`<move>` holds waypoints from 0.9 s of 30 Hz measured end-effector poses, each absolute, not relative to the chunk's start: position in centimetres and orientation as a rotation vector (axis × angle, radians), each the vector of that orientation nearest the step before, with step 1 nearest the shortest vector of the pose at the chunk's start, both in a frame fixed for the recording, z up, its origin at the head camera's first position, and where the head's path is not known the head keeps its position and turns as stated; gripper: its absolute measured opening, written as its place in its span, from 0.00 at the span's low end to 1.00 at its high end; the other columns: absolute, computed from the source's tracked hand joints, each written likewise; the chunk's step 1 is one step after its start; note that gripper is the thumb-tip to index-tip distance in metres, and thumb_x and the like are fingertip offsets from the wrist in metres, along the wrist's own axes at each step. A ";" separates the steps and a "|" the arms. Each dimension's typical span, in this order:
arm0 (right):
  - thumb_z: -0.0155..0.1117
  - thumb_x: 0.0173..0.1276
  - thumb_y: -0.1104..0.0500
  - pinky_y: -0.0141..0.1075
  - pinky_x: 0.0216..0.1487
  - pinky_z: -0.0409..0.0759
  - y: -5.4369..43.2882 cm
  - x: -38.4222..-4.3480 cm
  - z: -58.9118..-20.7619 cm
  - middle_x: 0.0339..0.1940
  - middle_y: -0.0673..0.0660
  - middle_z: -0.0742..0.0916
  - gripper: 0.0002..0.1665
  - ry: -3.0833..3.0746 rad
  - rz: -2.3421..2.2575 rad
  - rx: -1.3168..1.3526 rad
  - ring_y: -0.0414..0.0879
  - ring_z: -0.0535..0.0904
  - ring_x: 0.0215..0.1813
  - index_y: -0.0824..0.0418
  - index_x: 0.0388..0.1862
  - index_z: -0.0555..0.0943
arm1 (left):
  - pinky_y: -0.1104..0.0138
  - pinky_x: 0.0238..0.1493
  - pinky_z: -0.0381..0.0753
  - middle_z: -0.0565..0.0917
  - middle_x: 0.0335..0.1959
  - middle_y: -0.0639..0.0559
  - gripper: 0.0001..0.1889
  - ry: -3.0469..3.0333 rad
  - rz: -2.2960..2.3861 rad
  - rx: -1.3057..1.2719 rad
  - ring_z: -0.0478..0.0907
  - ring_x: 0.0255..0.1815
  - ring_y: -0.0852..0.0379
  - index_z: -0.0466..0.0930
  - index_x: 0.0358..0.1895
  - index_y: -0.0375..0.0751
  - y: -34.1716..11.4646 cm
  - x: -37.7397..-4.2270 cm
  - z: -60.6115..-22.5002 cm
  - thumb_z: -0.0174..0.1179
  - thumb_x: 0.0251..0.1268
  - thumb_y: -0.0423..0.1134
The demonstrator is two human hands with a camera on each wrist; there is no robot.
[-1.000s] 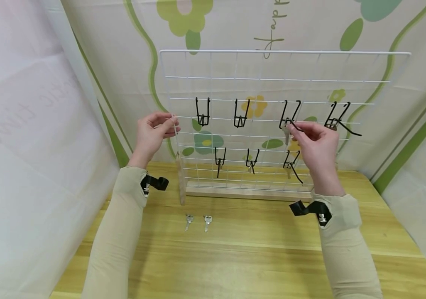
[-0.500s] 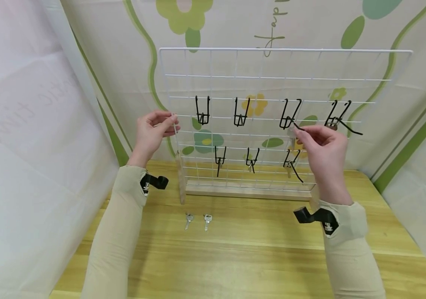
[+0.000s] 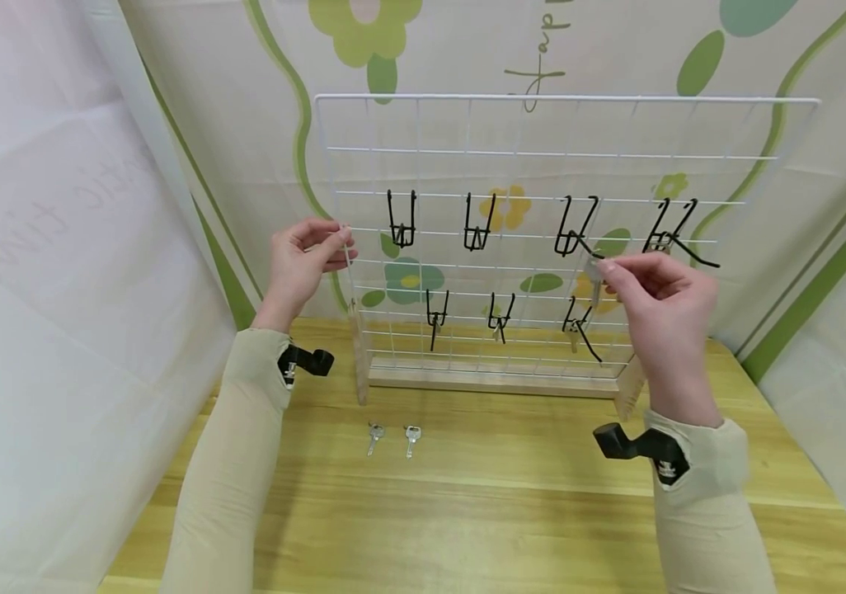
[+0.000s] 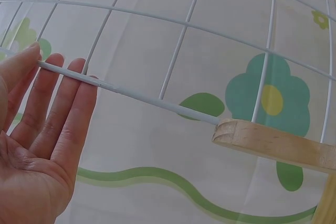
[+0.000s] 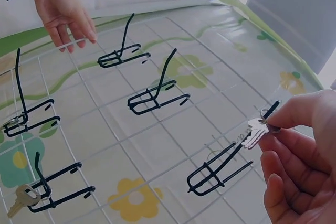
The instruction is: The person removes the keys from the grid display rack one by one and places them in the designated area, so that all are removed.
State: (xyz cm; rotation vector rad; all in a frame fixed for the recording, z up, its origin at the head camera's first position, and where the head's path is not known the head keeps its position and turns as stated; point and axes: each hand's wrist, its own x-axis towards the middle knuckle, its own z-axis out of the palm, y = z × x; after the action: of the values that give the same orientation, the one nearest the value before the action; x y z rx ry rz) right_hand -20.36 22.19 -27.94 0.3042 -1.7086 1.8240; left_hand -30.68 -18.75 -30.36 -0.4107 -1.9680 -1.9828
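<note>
My right hand pinches a silver key by its ring end between thumb and index finger. The key is at the outer tip of the third black hook in the upper row, and the ring overlaps that tip in the right wrist view. At the other side, my left hand pinches the left edge wire of the white grid panel, thumb on one side and fingertips on the other. Another key hangs on a lower hook.
Two keys lie on the wooden table in front of the panel. A wooden base carries the grid upright. Several other black hooks project forward from it, and a flower-print cloth hangs behind.
My right hand has moved right and slightly down, carrying the key from near the hook's base out to its tip. My left hand has stayed at the panel's edge.
</note>
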 end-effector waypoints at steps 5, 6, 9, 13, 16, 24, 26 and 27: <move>0.78 0.60 0.68 0.29 0.29 0.81 22.4 -19.7 -27.6 0.31 0.62 0.88 0.15 -1.646 1.850 0.336 0.50 0.80 0.27 0.81 0.37 0.84 | 0.63 0.40 0.89 0.89 0.39 0.42 0.11 -1.965 -1.989 -0.410 0.89 0.36 0.51 0.86 0.45 0.36 -18.7 -30.7 -30.4 0.71 0.67 0.40; 0.78 0.60 0.69 0.29 0.30 0.82 22.4 -19.5 -27.5 0.31 0.62 0.88 0.15 -1.634 1.857 0.338 0.49 0.81 0.27 0.81 0.37 0.84 | 0.62 0.40 0.89 0.89 0.39 0.42 0.11 -1.964 -1.991 -0.410 0.89 0.36 0.50 0.86 0.45 0.36 -18.7 -30.7 -30.4 0.71 0.67 0.40; 0.78 0.59 0.70 0.28 0.28 0.80 22.6 -18.9 -27.2 0.30 0.62 0.88 0.15 -1.618 1.862 0.325 0.49 0.81 0.27 0.82 0.37 0.84 | 0.62 0.40 0.89 0.89 0.39 0.42 0.11 -1.961 -1.990 -0.411 0.89 0.36 0.50 0.86 0.45 0.36 -18.7 -30.7 -30.4 0.71 0.66 0.40; 0.78 0.59 0.71 0.27 0.26 0.78 22.7 -18.0 -27.2 0.29 0.62 0.88 0.14 -1.627 1.839 0.322 0.49 0.80 0.26 0.82 0.36 0.83 | 0.62 0.40 0.89 0.89 0.39 0.42 0.11 -1.963 -1.985 -0.410 0.89 0.36 0.50 0.86 0.45 0.36 -18.8 -30.7 -30.4 0.71 0.67 0.40; 0.77 0.59 0.73 0.27 0.26 0.78 22.5 -17.3 -27.7 0.29 0.62 0.88 0.13 -1.652 1.850 0.340 0.48 0.79 0.26 0.82 0.36 0.83 | 0.62 0.40 0.89 0.89 0.39 0.42 0.11 -1.966 -1.983 -0.407 0.89 0.36 0.51 0.86 0.45 0.36 -18.8 -30.7 -30.4 0.70 0.67 0.40; 0.75 0.65 0.68 0.27 0.27 0.80 20.6 -16.6 -31.7 0.33 0.57 0.89 0.07 -2.014 1.726 0.301 0.45 0.80 0.29 0.72 0.39 0.87 | 0.62 0.41 0.89 0.89 0.39 0.42 0.12 -1.981 -1.974 -0.394 0.89 0.36 0.50 0.86 0.45 0.37 -18.8 -30.7 -30.4 0.71 0.67 0.42; 0.75 0.66 0.66 0.28 0.26 0.80 20.1 -16.7 -33.1 0.33 0.57 0.89 0.07 -2.114 1.683 0.303 0.46 0.81 0.30 0.69 0.39 0.88 | 0.62 0.41 0.89 0.89 0.39 0.42 0.12 -1.983 -1.974 -0.395 0.89 0.37 0.50 0.86 0.45 0.37 -18.8 -30.7 -30.4 0.70 0.67 0.41; 0.75 0.67 0.64 0.28 0.27 0.80 19.8 -16.8 -33.8 0.33 0.57 0.89 0.07 -2.155 1.674 0.307 0.46 0.81 0.30 0.68 0.40 0.88 | 0.62 0.41 0.89 0.89 0.39 0.42 0.12 -1.985 -1.972 -0.396 0.89 0.37 0.50 0.86 0.45 0.37 -18.8 -30.7 -30.4 0.70 0.67 0.42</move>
State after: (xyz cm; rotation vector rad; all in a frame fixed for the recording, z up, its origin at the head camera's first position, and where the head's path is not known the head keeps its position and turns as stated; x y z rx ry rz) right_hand -16.82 19.83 -33.84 0.3073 -2.1546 1.6740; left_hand -30.67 -18.84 -30.36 -0.3964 -1.9852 -1.9722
